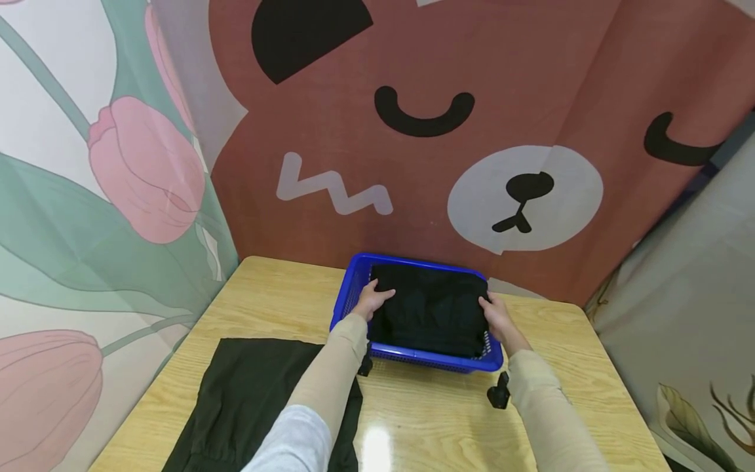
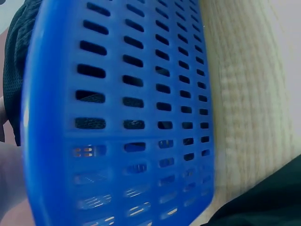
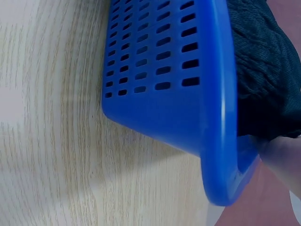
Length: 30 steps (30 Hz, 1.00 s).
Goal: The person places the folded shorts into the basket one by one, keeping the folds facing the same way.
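A folded black garment (image 1: 430,308) lies inside a blue perforated plastic basket (image 1: 421,357) in the head view. My left hand (image 1: 369,303) grips the garment's left side, the thumb lying over its top. At the opposite side my right hand (image 1: 498,317) holds the right edge, close to the basket's rim. In the left wrist view the basket wall (image 2: 117,113) fills most of the picture, and little of the hand shows. Dark bunched fabric (image 3: 268,70) rises above the rim in the right wrist view, with part of the right hand (image 3: 284,160) beside it.
A second dark garment (image 1: 253,393) lies spread on the wooden table (image 1: 436,419) at the front left, partly under my left forearm. Behind the basket hangs a brown bear-print curtain (image 1: 330,229). A flower-print curtain (image 1: 147,275) hangs at the left.
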Each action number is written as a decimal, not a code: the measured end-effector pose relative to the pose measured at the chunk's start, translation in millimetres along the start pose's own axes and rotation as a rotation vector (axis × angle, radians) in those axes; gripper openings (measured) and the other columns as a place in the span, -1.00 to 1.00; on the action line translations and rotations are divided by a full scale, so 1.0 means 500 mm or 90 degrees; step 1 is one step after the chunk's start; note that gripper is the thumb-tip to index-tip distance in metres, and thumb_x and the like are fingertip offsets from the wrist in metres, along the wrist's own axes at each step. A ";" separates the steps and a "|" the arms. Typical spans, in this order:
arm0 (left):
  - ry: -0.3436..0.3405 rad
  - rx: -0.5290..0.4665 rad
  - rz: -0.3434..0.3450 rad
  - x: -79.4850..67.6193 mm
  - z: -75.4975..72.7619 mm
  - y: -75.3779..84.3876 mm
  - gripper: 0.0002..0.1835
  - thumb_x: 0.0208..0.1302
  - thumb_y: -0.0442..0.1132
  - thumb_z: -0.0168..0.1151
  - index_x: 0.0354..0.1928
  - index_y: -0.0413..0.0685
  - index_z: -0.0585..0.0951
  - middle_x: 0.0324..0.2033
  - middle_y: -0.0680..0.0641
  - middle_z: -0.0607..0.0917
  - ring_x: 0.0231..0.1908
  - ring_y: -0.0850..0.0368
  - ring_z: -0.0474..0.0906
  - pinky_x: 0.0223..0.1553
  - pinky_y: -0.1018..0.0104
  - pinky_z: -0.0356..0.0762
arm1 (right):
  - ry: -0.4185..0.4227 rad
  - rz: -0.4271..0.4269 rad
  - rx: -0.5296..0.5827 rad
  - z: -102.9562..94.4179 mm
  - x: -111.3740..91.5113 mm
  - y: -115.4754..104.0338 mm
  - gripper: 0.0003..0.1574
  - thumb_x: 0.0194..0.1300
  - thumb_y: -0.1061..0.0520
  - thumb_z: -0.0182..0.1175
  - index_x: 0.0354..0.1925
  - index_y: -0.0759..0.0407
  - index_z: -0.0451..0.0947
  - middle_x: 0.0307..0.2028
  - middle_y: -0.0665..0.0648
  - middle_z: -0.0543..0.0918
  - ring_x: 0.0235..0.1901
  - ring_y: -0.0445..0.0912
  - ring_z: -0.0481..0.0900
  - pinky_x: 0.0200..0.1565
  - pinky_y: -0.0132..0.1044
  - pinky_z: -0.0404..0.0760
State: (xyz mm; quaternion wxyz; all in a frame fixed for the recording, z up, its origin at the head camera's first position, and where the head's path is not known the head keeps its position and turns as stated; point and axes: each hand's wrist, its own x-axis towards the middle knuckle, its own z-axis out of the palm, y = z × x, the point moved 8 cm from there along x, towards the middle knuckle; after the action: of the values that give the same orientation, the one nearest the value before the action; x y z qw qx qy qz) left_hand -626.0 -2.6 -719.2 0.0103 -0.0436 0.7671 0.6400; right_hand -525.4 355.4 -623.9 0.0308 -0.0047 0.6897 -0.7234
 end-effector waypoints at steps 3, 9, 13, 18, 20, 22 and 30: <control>0.000 0.007 -0.025 0.117 0.036 -0.129 0.17 -0.57 0.43 0.36 0.28 0.24 0.22 0.21 0.10 0.28 0.20 0.09 0.12 0.13 0.04 0.15 | 0.001 0.049 -0.032 0.017 -0.011 -0.004 -0.21 0.35 0.00 -0.07 0.36 0.27 -0.16 0.31 0.24 0.03 0.24 0.04 0.05 0.17 -0.12 0.14; -0.035 0.008 -0.049 -0.038 -0.002 0.011 0.01 -0.21 0.24 0.35 0.31 -0.01 0.19 0.22 -0.08 0.28 0.18 -0.03 0.18 0.10 0.00 0.20 | 0.030 0.122 -0.109 0.127 -0.143 -0.144 -0.28 0.41 0.13 -0.33 0.29 0.47 -0.40 0.30 0.44 -0.29 0.27 0.22 -0.27 0.22 0.01 -0.12; -0.033 0.019 -0.050 0.004 0.010 -0.043 0.16 -0.45 0.43 0.30 0.29 0.03 0.21 0.20 -0.04 0.29 0.17 0.00 0.19 0.10 0.01 0.20 | 0.037 0.097 -0.138 0.024 -0.028 0.002 -0.08 0.36 -0.12 -0.16 0.32 0.41 -0.34 0.31 0.39 -0.23 0.27 0.15 -0.18 0.20 -0.07 0.04; -0.040 0.029 -0.055 0.070 0.028 -0.117 0.14 -0.41 0.43 0.29 0.30 0.07 0.20 0.23 -0.03 0.24 0.19 -0.02 0.14 0.08 -0.07 0.18 | 0.017 0.059 -0.110 0.044 -0.048 -0.029 -0.16 0.37 -0.09 -0.18 0.35 0.33 -0.25 0.32 0.30 -0.07 0.25 0.04 -0.01 0.16 -0.17 0.18; -0.042 0.033 -0.057 0.079 0.029 -0.128 0.10 -0.34 0.40 0.28 0.30 0.06 0.19 0.24 -0.04 0.23 0.20 -0.04 0.12 0.07 -0.11 0.18 | 0.013 0.063 -0.098 0.098 -0.105 -0.100 -0.26 0.41 -0.01 -0.25 0.35 0.33 -0.26 0.32 0.30 -0.05 0.26 0.06 -0.01 0.19 -0.13 0.11; -0.045 0.034 -0.060 0.081 0.028 -0.132 0.07 -0.29 0.39 0.26 0.30 0.03 0.19 0.24 -0.06 0.23 0.20 -0.06 0.12 0.06 -0.12 0.18 | 0.006 0.060 -0.099 0.153 -0.163 -0.174 -0.30 0.42 0.07 -0.29 0.34 0.35 -0.27 0.31 0.33 -0.06 0.27 0.10 -0.05 0.21 -0.12 0.05; -0.049 0.033 -0.084 0.080 0.018 -0.132 -0.06 -0.19 0.31 0.28 0.23 -0.04 0.29 0.17 -0.05 0.34 0.16 -0.02 0.20 0.08 -0.03 0.19 | 0.042 0.024 -0.161 0.090 -0.115 -0.117 -0.31 0.37 0.01 -0.14 0.28 0.41 -0.02 0.17 0.36 0.24 0.11 0.09 0.27 0.06 -0.13 0.32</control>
State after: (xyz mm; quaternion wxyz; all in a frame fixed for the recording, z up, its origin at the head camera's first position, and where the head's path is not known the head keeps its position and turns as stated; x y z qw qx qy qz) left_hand -660.7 -7.4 -788.5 0.0832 -0.0690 0.7777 0.6192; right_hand -468.0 316.2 -561.1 0.0206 0.0280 0.7760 -0.6298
